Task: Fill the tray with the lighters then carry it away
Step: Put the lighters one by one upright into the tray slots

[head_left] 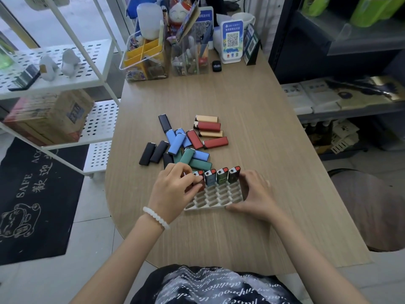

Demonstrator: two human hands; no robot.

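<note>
A white slotted tray (pixel 215 199) lies on the wooden table (pixel 241 95) in front of me. Its far row holds several upright lighters (pixel 221 175). My left hand (pixel 173 189) pinches a red lighter (pixel 198 179) standing in a slot at the left end of that row. My right hand (pixel 255 194) rests on the tray's right edge, fingers along its side and thumb at the near edge. Beyond the tray lies a loose pile of lighters (pixel 186 143) in black, blue, green, red and tan.
Clear plastic organisers (pixel 149 55) and QR-code stands (pixel 232 42) crowd the table's far end. A white perforated shelf unit (pixel 65 69) stands to the left, dark shelving (pixel 339 51) to the right. A stool (pixel 370 207) sits at the right.
</note>
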